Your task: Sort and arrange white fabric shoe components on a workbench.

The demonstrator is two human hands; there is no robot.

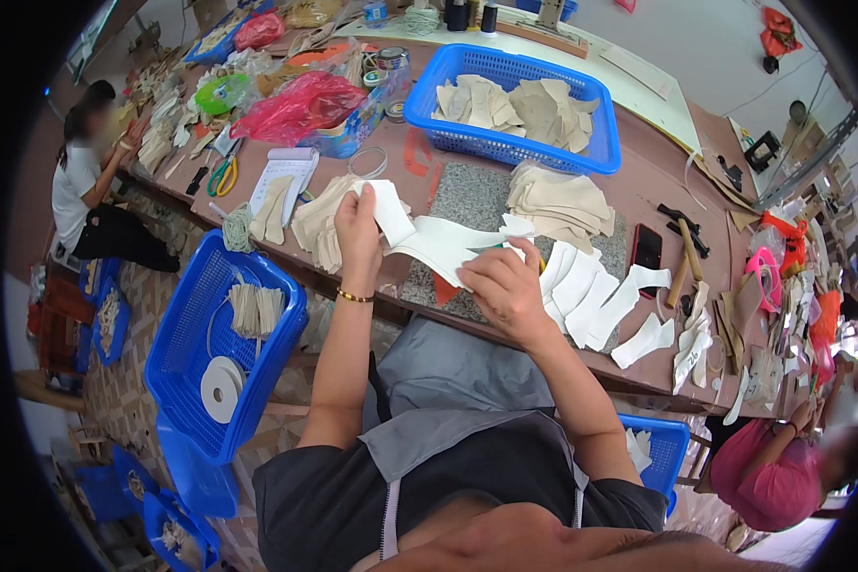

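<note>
**Hands on a white cut piece at the bench edge**

Head view, the only one I have: my left hand (357,232) is closed on the upper end of a long white cut piece (429,243), pinching it near a flap that sticks up towards 12 o'clock. My right hand (507,289) lies flat on the lower end of the same piece, fingers curled over it; I cannot tell whether it grips or only presses. The piece spans between the two hands, above the grey stone slab (467,195) on the brown worktable (658,181).

At 3 o'clock from the right hand, a fan of white pieces (591,296) lies spread out, just beside the knuckles. At 12 o'clock sits a stack of beige pieces (558,200), and beyond it a blue basket (601,153) of more. At 9 o'clock from the left hand is another beige pile (319,224). A second blue basket (186,334) hangs off the table edge at 8 o'clock.

As I judge it, the risk is the right wrist sweeping the fanned white pieces off the near edge, since they lie so close. The limp piece could also fold or slip from a loose pinch.
</note>
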